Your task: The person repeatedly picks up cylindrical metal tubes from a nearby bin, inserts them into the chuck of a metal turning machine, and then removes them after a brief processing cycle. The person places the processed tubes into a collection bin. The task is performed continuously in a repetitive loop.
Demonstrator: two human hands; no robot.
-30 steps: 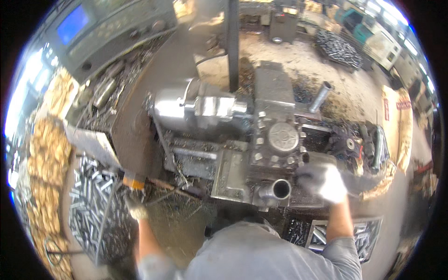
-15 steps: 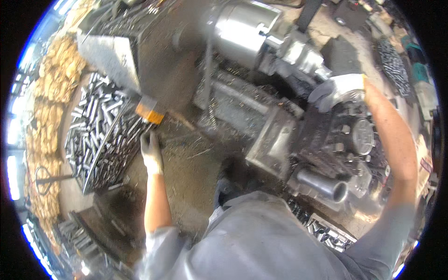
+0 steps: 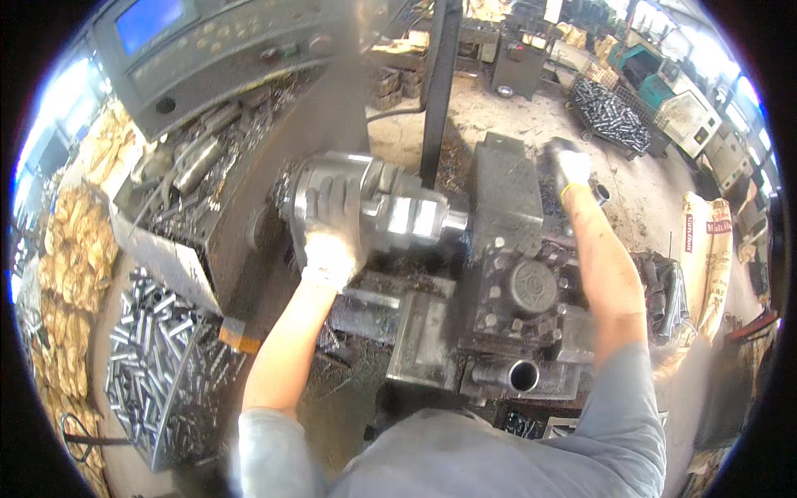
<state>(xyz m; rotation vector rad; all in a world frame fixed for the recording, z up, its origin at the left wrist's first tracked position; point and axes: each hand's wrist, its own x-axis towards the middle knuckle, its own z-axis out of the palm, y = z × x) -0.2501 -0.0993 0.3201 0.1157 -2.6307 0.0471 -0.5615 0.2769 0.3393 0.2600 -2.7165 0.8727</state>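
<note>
My left hand [image 3: 332, 228], in a pale glove with dark grey fingers, lies on the round steel chuck [image 3: 303, 178] of a lathe. Its fingers are stretched out over the metal and grip nothing. A stepped, shiny jaw piece [image 3: 415, 217] juts from the chuck to the right of that hand. My right hand [image 3: 569, 164], gloved too, reaches past the far right side of the dark tool block [image 3: 506, 187]. Motion smears its fingers, so their hold is unclear. Nearer to me on the carriage are a bolted turret with a round cap [image 3: 533, 286] and a hollow steel sleeve [image 3: 506, 376].
A bin of cut metal tubes [image 3: 158, 357] stands at left beside stacked tan sacks [image 3: 70, 257]. Upper left is a control panel [image 3: 224, 50] with a blue screen. Another heap of metal pieces [image 3: 610, 114] lies far right, and a printed sack [image 3: 704, 257] stands at right.
My left hand has gone from beside the tube bin up onto the chuck. My right hand has moved away from the near side of the tool block to its far right. The view has tilted up.
</note>
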